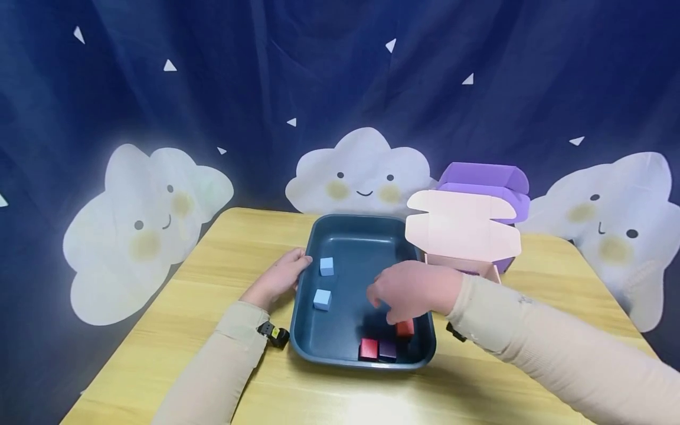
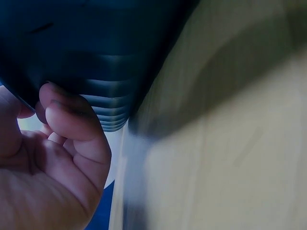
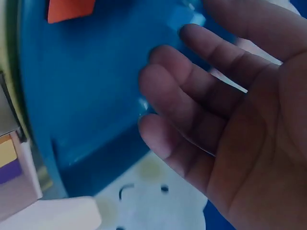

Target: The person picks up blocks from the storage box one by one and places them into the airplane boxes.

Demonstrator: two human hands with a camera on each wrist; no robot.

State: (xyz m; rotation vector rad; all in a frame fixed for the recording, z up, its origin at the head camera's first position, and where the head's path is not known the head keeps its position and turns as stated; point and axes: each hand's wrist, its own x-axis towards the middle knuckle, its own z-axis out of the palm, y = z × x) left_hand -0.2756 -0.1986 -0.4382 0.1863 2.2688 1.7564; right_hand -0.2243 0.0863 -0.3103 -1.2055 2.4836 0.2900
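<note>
A dark blue tray (image 1: 347, 251) sits before me, and my left hand (image 1: 278, 274) grips its left rim. In the left wrist view, the fingers (image 2: 72, 120) curl against the tray's outer wall, with the thumb over the rim. My right hand (image 1: 411, 287) hovers over the tray's right half, its palm empty and fingers loosely bent in the right wrist view. Two light blue cubes, one farther back (image 1: 326, 267) and one nearer (image 1: 321, 300), lie along the left side. A red cube (image 1: 369, 349) and a dark purple cube (image 1: 388, 351) lie at the near edge, beside an orange-red cube (image 1: 405, 328).
Right of the tray stands a pink box (image 1: 462, 224) with its lid raised; a yellow piece (image 3: 7, 151) and a purple piece (image 3: 10, 171) show inside. Behind it is a purple box (image 1: 483, 177), also with a raised lid. A cloud-printed curtain (image 1: 340, 71) hangs behind the wooden table (image 1: 255, 236).
</note>
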